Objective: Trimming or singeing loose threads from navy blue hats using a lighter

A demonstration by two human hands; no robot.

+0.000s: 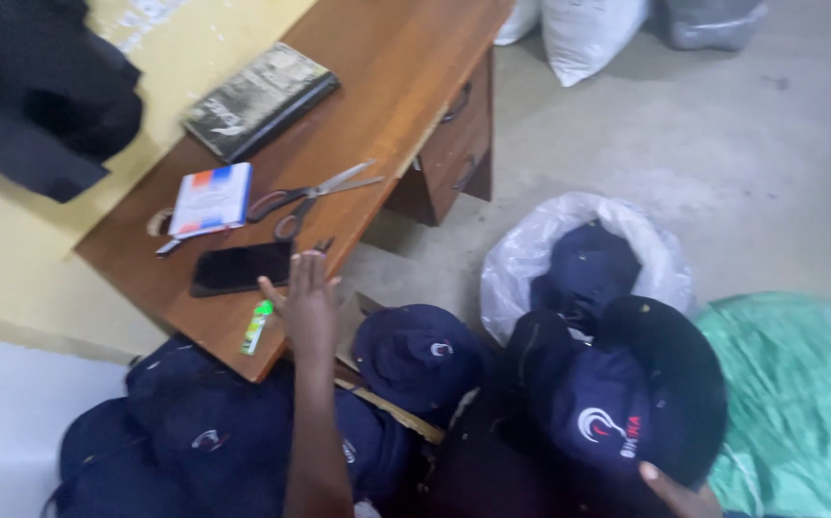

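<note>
At far left a dark garment (36, 91) hangs over the yellow wall, and navy caps (195, 432) pile up under the desk (396, 58). On the desk lie a book (257, 99), a card packet (212, 199), scissors (312, 195), a phone (241, 268) and a green lighter (257, 327). Our left hand (307, 302) is raised at the desk edge, fingers spread flat, holding nothing, nearest the phone and lighter. Just right of it a cap (420, 353) sits crown up. Further right, our right hand (679, 494) shows only at the frame's bottom edge, touching a navy cap with a logo (598, 417); we cannot tell whether it grips. Behind, a clear bag (531, 254) holds more caps; a green sheet (799, 393) lies rightmost. We judge the caps light and soft, the brim stiff, so best taken there.
</note>
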